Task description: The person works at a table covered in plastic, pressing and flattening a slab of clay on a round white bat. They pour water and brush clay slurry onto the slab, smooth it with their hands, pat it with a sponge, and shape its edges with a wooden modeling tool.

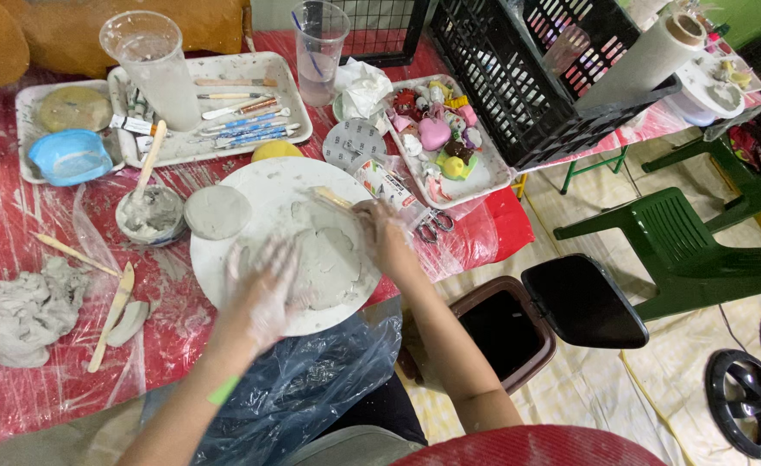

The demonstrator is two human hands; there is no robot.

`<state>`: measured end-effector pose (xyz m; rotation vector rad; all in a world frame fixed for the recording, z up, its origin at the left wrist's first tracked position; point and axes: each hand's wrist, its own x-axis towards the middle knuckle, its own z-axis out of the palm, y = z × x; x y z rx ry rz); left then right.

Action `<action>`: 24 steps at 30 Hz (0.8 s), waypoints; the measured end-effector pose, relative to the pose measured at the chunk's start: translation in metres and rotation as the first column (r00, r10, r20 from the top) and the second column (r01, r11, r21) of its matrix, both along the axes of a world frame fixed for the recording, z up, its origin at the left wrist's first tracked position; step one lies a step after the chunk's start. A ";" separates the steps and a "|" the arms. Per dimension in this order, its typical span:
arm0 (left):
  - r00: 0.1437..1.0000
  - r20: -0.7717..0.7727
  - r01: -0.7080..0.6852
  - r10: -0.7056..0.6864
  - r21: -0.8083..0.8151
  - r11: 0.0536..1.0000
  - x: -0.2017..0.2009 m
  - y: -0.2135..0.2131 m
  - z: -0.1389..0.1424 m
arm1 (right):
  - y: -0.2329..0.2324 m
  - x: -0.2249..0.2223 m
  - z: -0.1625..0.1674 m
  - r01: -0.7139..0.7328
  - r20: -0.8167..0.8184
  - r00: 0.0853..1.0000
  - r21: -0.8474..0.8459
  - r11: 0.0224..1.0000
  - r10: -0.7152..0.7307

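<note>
A flat slab of grey clay (329,263) lies on a round white board (268,185) at the table's near edge. My left hand (264,289), smeared with clay, presses flat on the slab's left side with fingers spread. My right hand (380,231) grips a wooden-handled tool (333,198) whose tip meets the slab's upper edge. A small round clay disc (216,211) rests on the board's left rim.
A clay lump (22,315), wooden modelling tools (113,315), a bowl of slip with a stick (149,214), a tool tray (225,112), plastic cups (152,65), a tray of coloured figurines (441,138), a black crate (536,78), a bin (518,332), green chairs (700,250).
</note>
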<state>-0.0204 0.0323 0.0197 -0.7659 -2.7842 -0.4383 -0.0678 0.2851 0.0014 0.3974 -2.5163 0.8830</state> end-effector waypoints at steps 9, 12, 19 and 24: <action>0.988 0.013 0.152 -0.156 0.155 0.976 0.041 0.030 -0.029 | -0.023 0.009 -0.015 0.168 0.100 0.985 -0.382 0.909 -0.140; 0.976 0.016 0.212 -0.218 0.178 0.961 0.045 0.037 -0.030 | -0.025 0.017 -0.012 0.196 0.067 0.981 -0.351 0.916 -0.184; 0.990 -0.049 0.141 -0.134 0.195 0.971 0.060 -0.014 -0.028 | -0.037 0.036 -0.016 0.268 0.016 0.961 -0.315 0.910 -0.277; 0.996 0.041 0.080 -0.084 0.085 0.993 0.015 0.018 -0.012 | -0.048 0.044 -0.021 0.282 0.055 0.955 -0.467 0.838 -0.291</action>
